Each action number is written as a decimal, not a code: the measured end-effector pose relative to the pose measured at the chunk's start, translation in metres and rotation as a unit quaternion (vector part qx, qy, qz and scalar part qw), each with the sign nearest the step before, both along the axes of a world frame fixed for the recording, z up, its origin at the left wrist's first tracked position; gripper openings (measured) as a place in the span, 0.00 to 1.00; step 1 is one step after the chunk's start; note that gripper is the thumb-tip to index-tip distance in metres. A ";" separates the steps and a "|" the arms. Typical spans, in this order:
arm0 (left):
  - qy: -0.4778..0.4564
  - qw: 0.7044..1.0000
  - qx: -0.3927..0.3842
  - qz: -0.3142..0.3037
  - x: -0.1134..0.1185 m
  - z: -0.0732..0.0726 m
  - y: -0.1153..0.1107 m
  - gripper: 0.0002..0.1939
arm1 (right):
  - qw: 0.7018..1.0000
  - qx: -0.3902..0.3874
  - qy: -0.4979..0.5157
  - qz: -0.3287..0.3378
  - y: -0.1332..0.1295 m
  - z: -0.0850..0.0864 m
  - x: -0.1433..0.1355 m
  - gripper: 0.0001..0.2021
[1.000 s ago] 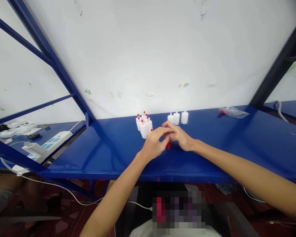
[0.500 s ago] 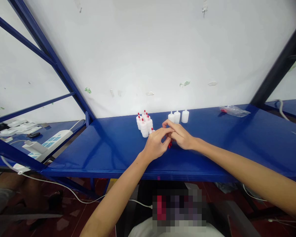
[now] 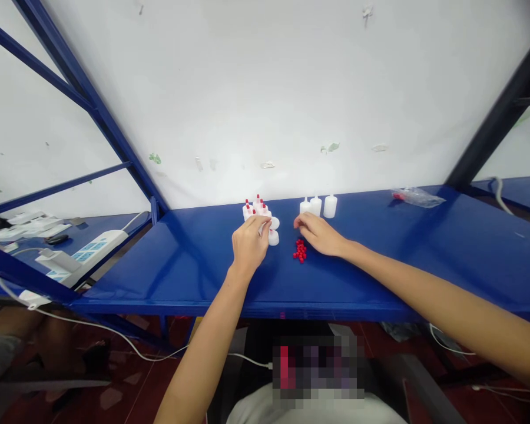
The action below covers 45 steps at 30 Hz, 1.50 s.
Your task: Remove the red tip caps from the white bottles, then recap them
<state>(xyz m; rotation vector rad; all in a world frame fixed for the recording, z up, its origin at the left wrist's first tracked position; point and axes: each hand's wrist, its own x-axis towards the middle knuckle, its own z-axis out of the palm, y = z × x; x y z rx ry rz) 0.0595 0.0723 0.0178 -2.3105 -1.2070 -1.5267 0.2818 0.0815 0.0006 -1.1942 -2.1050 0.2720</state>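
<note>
My left hand (image 3: 251, 240) is closed in a pinch on a white bottle (image 3: 274, 223) that tilts beside the group of white bottles with red caps (image 3: 258, 206). My fingers hide the bottle's tip. My right hand (image 3: 318, 233) has its fingers curled a little and apart, with nothing seen in it. It is just right of a small pile of red caps (image 3: 300, 251) on the blue table. Behind it stand white bottles without caps (image 3: 330, 206).
The blue table (image 3: 194, 259) meets a white wall. A clear plastic bag (image 3: 419, 197) with something red lies at the back right. At the left are a white power strip (image 3: 98, 250), cables and blue frame bars. A person's leg shows at the lower left.
My hands were together over the red caps and have parted. My left hand has moved left to the capped bottles with a bottle. The red pile is now uncovered.
</note>
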 end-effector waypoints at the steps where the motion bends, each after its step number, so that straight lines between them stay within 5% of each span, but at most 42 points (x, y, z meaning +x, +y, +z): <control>1: 0.030 1.000 -0.004 0.004 0.000 -0.001 0.000 0.07 | 1.000 -0.004 0.005 0.000 0.002 -0.002 0.000 0.08; 17: 0.121 0.992 -0.029 -0.002 0.007 -0.004 -0.007 0.14 | 0.998 -0.049 -0.034 -0.030 -0.002 0.000 0.005 0.17; 25: 0.278 0.944 -0.099 -0.148 0.015 -0.014 -0.014 0.17 | 0.995 -0.071 -0.022 -0.069 0.005 -0.001 0.004 0.14; 34: 0.270 0.928 -0.142 -0.214 0.024 -0.018 -0.001 0.21 | 0.996 -0.049 -0.063 -0.050 0.002 0.003 0.008 0.15; 45: 0.267 0.934 -0.158 -0.177 0.032 -0.019 0.005 0.14 | 0.995 -0.025 -0.059 -0.072 0.009 -0.004 0.012 0.15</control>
